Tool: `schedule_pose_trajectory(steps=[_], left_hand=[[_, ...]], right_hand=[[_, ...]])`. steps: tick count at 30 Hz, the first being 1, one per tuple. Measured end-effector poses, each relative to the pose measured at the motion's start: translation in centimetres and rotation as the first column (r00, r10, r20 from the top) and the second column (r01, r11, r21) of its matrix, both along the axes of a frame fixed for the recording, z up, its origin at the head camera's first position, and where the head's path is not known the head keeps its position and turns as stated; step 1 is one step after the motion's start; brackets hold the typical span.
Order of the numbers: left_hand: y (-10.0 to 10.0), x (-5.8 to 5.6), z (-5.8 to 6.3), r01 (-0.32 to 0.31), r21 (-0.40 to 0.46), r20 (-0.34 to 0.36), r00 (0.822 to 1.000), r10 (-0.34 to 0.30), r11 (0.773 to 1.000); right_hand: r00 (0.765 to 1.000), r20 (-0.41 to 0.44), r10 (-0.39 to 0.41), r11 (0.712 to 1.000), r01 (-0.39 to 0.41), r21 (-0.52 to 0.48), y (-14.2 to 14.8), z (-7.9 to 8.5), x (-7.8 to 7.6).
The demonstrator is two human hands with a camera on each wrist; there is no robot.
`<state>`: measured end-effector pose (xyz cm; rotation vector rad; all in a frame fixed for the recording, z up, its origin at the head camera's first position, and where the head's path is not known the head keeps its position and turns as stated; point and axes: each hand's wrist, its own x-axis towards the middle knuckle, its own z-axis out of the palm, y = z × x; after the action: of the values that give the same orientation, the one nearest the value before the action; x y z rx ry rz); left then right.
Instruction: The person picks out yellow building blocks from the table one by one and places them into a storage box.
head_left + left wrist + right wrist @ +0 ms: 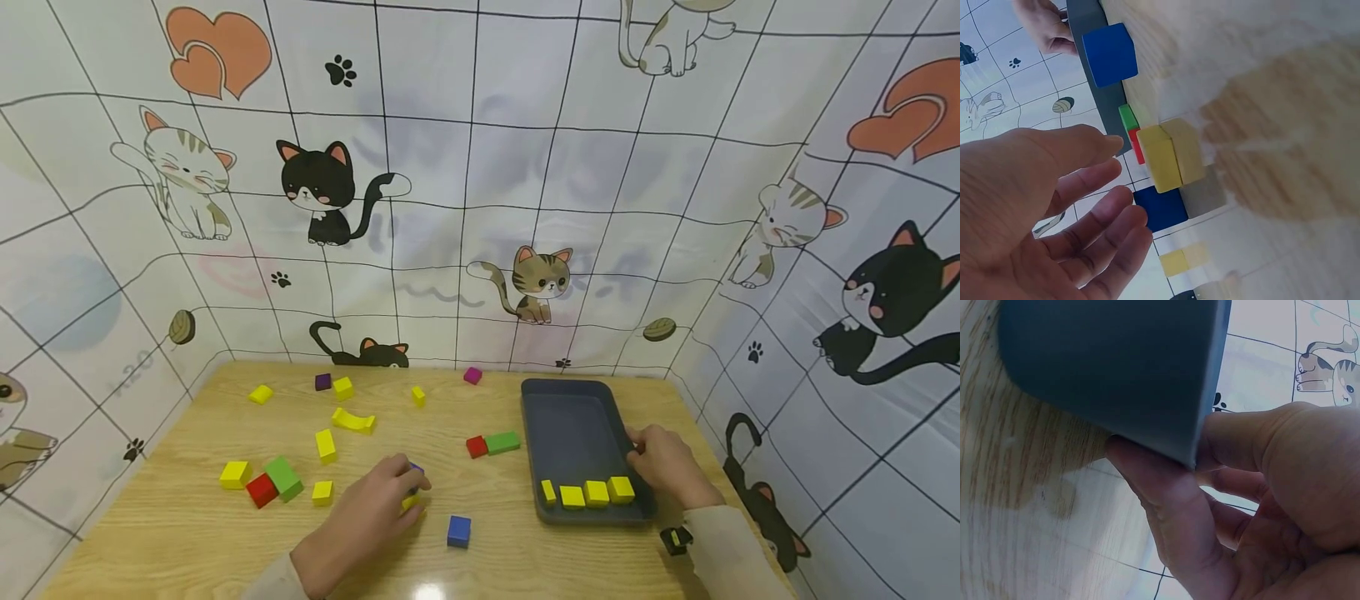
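Note:
My left hand [375,504] hovers over the table with its fingers loosely bent and parted. In the left wrist view a yellow block [1159,159] lies just beyond the thumb and fingertips, and a blue block [1161,209] sits behind it; the hand partly covers both in the head view. Another blue block [459,532] rests to the right of this hand. My right hand [670,467] pinches the right rim of a dark grey tray [573,425] between thumb and fingers. Along the tray's near end stand several yellow blocks [596,493] in a row.
On the left lie a red block [262,491], a green block [284,478] and several yellow blocks [326,446]. A yellow arch-shaped block [353,421] lies farther back. Left of the tray, a red block [476,447] touches a green one [502,442]. Purple [322,382] and magenta [472,376] blocks lie near the back edge.

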<state>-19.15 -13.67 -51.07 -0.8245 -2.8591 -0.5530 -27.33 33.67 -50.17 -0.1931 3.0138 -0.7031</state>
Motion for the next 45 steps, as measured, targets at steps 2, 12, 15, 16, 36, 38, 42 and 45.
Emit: schedule_pose_trajectory(steps=[2, 12, 15, 16, 36, 38, 42, 45], left_hand=[[-0.1, 0.1, -0.1, 0.003, 0.007, 0.022, 1.0, -0.003, 1.0], [-0.5, 0.2, -0.7, 0.026, 0.036, 0.095, 0.995, -0.029, 0.999], [-0.5, 0.2, -0.9, 0.031, 0.038, 0.085, 0.996, -0.034, 0.999], [-0.5, 0.2, -1.0, 0.032, 0.044, 0.083, 0.996, -0.036, 0.999], [-0.3, 0.5, -0.9, 0.03, 0.061, 0.093, 0.995, -0.035, 0.998], [-0.3, 0.5, -0.8, 0.03, 0.061, 0.091, 0.995, -0.036, 0.998], [0.1, 0.6, -0.5, 0.028, 0.06, 0.078, 0.996, -0.033, 0.998], [0.5, 0.7, -0.2, 0.032, 0.065, 0.051, 0.998, -0.035, 0.997]], right_hand=[[1.0, 0.0, 0.004, 1.0, -0.004, 0.003, 0.0, 0.1, 0.0], [1.0, -0.01, 0.001, 1.0, -0.001, 0.019, -0.3, 0.4, 0.2], [1.0, -0.015, 0.003, 1.0, -0.003, 0.018, -0.3, 0.5, 0.3], [1.0, -0.015, 0.005, 1.0, -0.005, 0.018, -0.3, 0.5, 0.3], [1.0, -0.006, -0.004, 1.0, 0.004, 0.018, -0.1, 0.2, 0.4], [1.0, -0.001, -0.005, 1.0, 0.005, 0.008, -0.1, 0.3, 0.4], [1.0, 0.008, -0.01, 1.0, 0.01, -0.012, 0.0, 0.3, 0.4], [1.0, 0.017, -0.013, 1.0, 0.013, -0.02, 0.1, 0.3, 0.4]])
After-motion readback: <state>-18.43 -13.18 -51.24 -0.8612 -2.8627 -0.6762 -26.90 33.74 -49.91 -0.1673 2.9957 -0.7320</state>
